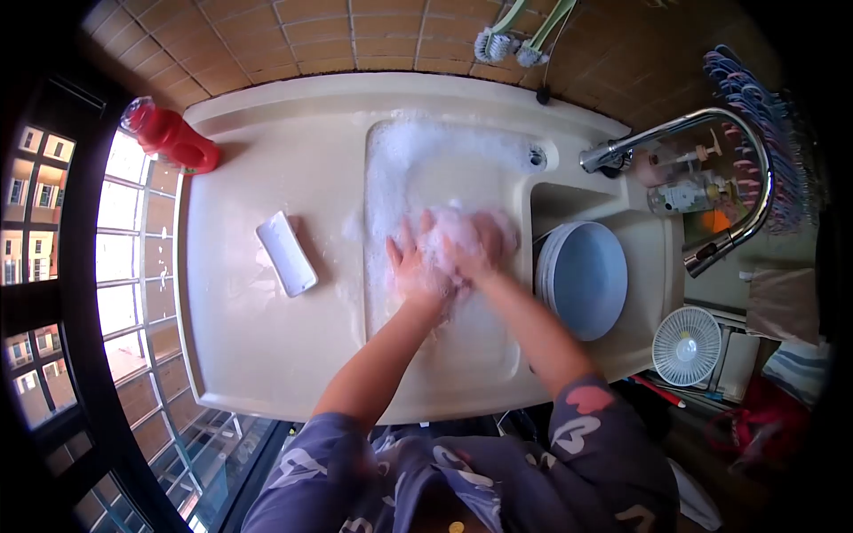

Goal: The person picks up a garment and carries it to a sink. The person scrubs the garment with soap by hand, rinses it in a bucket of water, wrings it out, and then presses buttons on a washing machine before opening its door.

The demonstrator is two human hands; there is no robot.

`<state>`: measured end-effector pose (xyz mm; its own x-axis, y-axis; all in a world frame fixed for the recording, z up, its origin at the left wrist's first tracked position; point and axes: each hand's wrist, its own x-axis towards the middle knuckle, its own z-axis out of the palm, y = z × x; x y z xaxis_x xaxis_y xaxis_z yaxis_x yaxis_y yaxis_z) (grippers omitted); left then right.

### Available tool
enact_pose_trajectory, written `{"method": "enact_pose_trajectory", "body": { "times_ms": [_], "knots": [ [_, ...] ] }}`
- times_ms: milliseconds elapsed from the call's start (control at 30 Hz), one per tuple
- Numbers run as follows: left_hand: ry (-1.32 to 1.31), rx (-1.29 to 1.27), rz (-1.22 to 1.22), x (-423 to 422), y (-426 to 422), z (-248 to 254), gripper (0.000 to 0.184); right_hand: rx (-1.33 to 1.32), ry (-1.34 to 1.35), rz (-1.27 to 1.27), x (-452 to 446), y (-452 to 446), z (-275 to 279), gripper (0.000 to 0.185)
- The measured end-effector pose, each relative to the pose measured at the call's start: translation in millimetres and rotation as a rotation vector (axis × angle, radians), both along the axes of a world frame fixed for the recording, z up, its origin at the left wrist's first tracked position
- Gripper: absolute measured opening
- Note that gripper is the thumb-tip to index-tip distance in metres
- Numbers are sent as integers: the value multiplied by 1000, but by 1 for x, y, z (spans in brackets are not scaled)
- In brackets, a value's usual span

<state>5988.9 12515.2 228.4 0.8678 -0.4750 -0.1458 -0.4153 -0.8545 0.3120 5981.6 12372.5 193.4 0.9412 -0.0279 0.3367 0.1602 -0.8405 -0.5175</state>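
Both hands are together over the foamy sink basin (444,346), with pink, suds-covered cloth between and beside them. My left hand (420,266) rests on the cloth's left side, fingers spread and pointing up. Just to its right, my right hand (475,249) presses on the pink cloth (502,233); its fingers are partly hidden by foam and blur. White suds (391,164) line the basin's left and upper edges. The drain fitting (537,156) shows at the basin's upper right corner.
A white soap dish (286,254) and a red bottle (182,140) are on the left counter. Stacked bowls (588,280) stand in the right compartment, under the chrome faucet (755,178). Pump bottles (680,195), a small fan (687,346) and hanging brushes (511,44) surround the sink.
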Motion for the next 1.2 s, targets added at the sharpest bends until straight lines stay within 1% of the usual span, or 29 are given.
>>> {"method": "enact_pose_trajectory", "body": {
  "times_ms": [67,100,133,167,200,267,300,367,400,467,500,533,567,600,633,667,700,733,767,800,833,867,900,933,1000,1067,1100,1167,1200],
  "knots": [
    [-35,-21,-16,4,-2,2,67,-276,-74,-147,64,-20,-19,40],
    [10,-17,-13,8,-6,0,68,-275,-56,-153,74,-19,-20,40],
    [64,-9,-10,6,-6,-2,69,-219,-128,-144,78,-11,-15,42],
    [10,-82,14,4,-6,-9,69,-166,-213,-135,78,-6,-5,44],
    [23,-83,9,4,-5,0,69,-168,-200,-140,62,0,9,44],
    [123,182,-145,9,-3,25,70,509,123,-68,10,18,35,43],
    [-37,-9,-118,3,0,-8,71,506,144,-71,-12,20,34,43],
    [-53,-69,-99,-1,-4,-26,71,396,30,-121,-40,14,20,38],
    [-93,-124,-92,4,-4,-24,72,398,41,-112,-35,13,11,38],
    [-44,-171,-49,9,-3,-15,66,160,-338,-204,-14,7,-8,31],
    [18,-152,-37,12,-6,-6,65,-20,57,-92,13,-9,-1,34],
    [83,-131,-32,12,-7,-2,64,58,65,-81,38,-20,-14,30],
    [91,-128,-33,12,-6,-2,64,-22,104,-112,63,-23,-12,27],
    [141,-43,-43,13,-8,-2,68,-24,113,-116,69,-13,-8,27],
    [181,35,-44,15,-10,0,73,-94,-18,-209,79,0,-1,26],
    [180,25,-31,12,-11,1,73,-163,-152,-294,86,6,10,25],
    [133,-18,-32,9,-10,-2,73,212,278,-269,74,13,33,22],
    [82,-57,-33,9,-9,-3,74,330,319,-234,49,20,41,19],
    [107,34,-105,12,-4,15,76,449,361,-204,23,28,48,16],
    [110,35,-89,8,-4,4,76,316,17,-169,-1,31,36,13],
    [12,-11,-65,6,-7,-19,77,319,16,-149,-10,31,32,13],
    [-85,-54,-42,5,-10,-32,79,415,-28,-163,-15,29,27,14],
    [7,-44,-41,9,-9,-15,79,517,-69,-182,-17,27,22,15],
    [1,-29,-28,11,-9,-10,79,533,-71,-168,-4,18,16,15],
    [94,-173,142,14,-15,-2,74,25,-96,72,47,-7,4,19],
    [1,-220,207,11,-21,-19,70,-8,-27,71,88,-9,3,20],
    [-22,-281,246,13,-21,-19,69,-2,-41,75,102,-10,6,20],
    [-128,-387,284,6,-15,-20,62,379,68,-18,117,0,21,17],
    [-152,-373,281,8,-8,-15,62,397,47,-11,107,2,36,17]
  ]
}}
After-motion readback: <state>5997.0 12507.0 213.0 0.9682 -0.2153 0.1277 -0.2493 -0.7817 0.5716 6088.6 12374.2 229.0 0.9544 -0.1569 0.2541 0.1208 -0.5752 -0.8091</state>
